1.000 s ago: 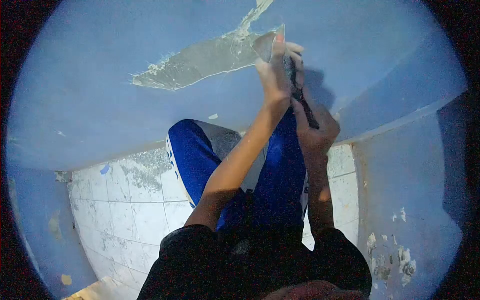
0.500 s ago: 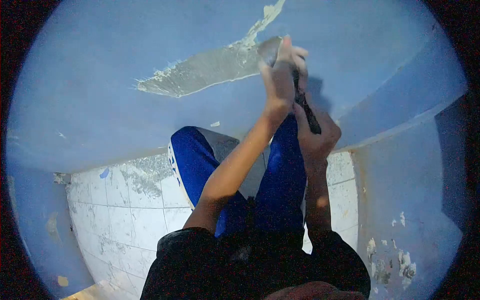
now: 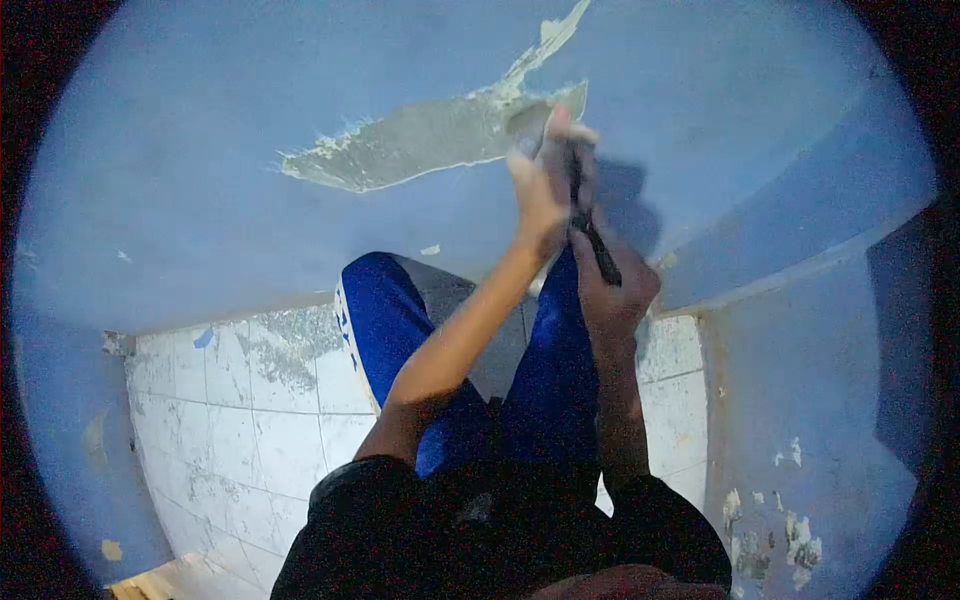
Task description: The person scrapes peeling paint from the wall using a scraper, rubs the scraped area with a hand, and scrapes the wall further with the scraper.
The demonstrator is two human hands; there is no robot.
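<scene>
A black-handled scraper (image 3: 597,250) lies slantwise against the blue wall (image 3: 300,240), its metal blade (image 3: 527,124) on the grey bared patch (image 3: 420,140). My left hand (image 3: 543,190) is closed round the upper part of the tool, close behind the blade, and looks a little blurred. Lower down, my right hand (image 3: 622,290) grips the end of the handle. Ragged pale paint edges line the patch, and a thin peeled strip (image 3: 545,45) runs up from its right side.
My knees in blue trousers (image 3: 385,300) are bent below the patch. White, dirt-marked tiles (image 3: 230,400) cover the floor. At the right, a side wall (image 3: 830,400) has flaking spots (image 3: 800,545). A small paint chip (image 3: 430,249) shows near my knee.
Both hands and the scraper have shifted down and slightly left. A bare grey area now shows to the right of the blade, where the blade and fingers were before.
</scene>
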